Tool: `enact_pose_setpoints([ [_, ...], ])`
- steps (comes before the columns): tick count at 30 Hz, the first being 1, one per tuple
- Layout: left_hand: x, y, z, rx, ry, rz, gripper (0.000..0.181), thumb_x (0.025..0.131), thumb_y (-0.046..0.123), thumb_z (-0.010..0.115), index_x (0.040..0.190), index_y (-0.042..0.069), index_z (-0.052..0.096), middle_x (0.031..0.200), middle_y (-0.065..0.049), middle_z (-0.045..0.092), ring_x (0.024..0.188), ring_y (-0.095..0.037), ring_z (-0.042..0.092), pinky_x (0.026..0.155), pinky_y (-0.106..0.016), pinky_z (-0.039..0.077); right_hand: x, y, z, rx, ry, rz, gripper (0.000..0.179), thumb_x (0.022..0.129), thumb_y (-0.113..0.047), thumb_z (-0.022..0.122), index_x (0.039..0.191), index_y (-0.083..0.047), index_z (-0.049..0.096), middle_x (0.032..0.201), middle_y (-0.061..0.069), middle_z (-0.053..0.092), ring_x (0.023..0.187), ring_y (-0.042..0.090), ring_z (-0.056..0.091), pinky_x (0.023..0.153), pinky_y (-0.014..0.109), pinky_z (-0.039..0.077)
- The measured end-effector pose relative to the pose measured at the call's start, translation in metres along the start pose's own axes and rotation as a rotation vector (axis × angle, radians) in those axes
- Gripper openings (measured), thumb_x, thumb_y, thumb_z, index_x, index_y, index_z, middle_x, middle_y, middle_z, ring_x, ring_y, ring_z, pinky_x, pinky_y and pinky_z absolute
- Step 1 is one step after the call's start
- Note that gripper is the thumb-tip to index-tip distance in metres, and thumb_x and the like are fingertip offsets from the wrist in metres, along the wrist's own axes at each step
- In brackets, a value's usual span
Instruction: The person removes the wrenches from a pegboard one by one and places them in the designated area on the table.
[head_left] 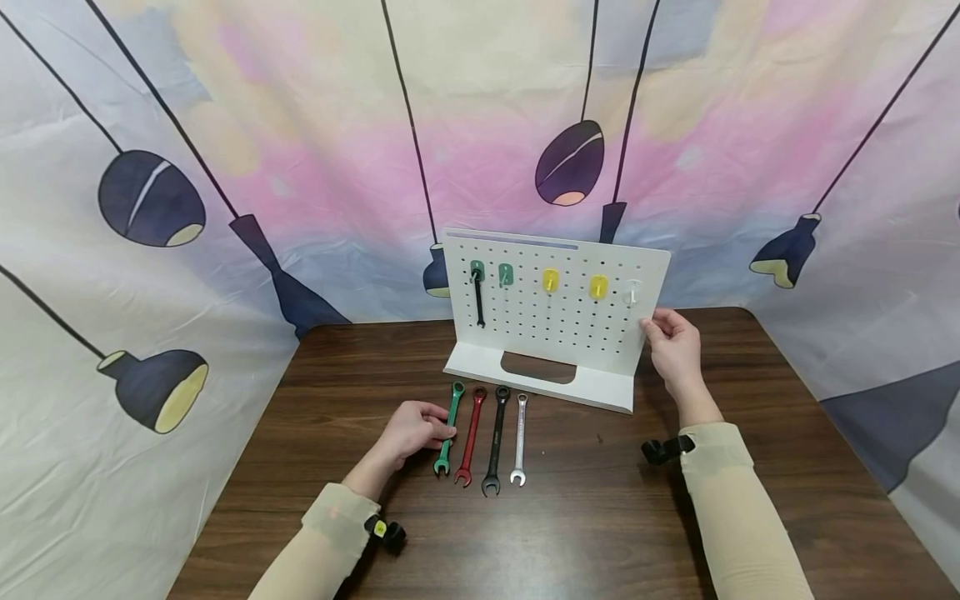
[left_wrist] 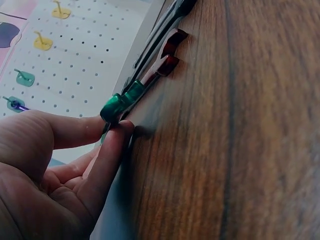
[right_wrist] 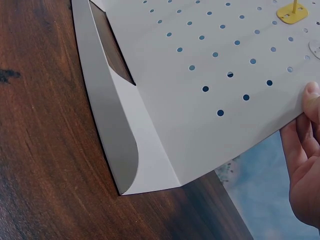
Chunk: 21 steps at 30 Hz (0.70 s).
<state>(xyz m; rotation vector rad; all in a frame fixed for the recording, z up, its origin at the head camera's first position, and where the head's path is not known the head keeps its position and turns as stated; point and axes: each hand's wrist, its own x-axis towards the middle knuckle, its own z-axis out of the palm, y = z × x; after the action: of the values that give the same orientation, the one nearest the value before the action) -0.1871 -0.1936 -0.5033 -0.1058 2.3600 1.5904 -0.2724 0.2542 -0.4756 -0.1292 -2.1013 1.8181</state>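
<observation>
My left hand [head_left: 411, 429] pinches the green combination wrench [head_left: 452, 423] near its middle, thumb on one side and fingers on the other. In the left wrist view, the wrench's green open end [left_wrist: 115, 107] points toward the camera. To its right lie a red wrench [head_left: 471, 435], a black wrench [head_left: 497, 442] and a silver wrench [head_left: 520, 437], side by side. My right hand [head_left: 677, 350] grips the right edge of a white pegboard [head_left: 525, 329], thumb on the front face and fingers behind. A small black wrench [head_left: 479, 302] hangs from the board's leftmost green hook [head_left: 477, 267].
Farther right on the board are another green hook [head_left: 506, 273], two yellow hooks [head_left: 551, 280] and a clear hook [head_left: 633, 292]. The board's foot rests on the dark wooden table [head_left: 570, 525]. Behind it hangs a printed cloth [head_left: 322, 167].
</observation>
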Motion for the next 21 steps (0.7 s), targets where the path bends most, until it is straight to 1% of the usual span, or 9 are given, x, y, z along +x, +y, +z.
enact_pose_setpoints([
  [10,-0.0001,0.0016,-0.0002,0.021,0.007,0.006,0.027,0.092,0.001,0.081,0.116,-0.009,0.074,0.088,-0.009,0.077,0.08,-0.021,0.075,0.072,-0.039,0.066,-0.0001,0.0002,0.0001,-0.011,0.003,-0.007,0.03,0.108,-0.016,0.068,0.126,0.008,0.068,0.096,-0.014,0.07,0.096,0.004,0.066,0.084,0.014,0.054],
  [21,-0.001,0.0041,-0.0014,0.138,0.065,0.022,0.023,0.092,0.006,0.083,0.113,-0.002,0.078,0.082,-0.006,0.076,0.072,-0.02,0.072,0.069,-0.037,0.063,0.0001,0.0007,0.0001,-0.019,0.003,0.0,0.031,0.108,-0.017,0.068,0.127,0.008,0.068,0.098,-0.012,0.07,0.097,0.005,0.066,0.085,0.014,0.054],
])
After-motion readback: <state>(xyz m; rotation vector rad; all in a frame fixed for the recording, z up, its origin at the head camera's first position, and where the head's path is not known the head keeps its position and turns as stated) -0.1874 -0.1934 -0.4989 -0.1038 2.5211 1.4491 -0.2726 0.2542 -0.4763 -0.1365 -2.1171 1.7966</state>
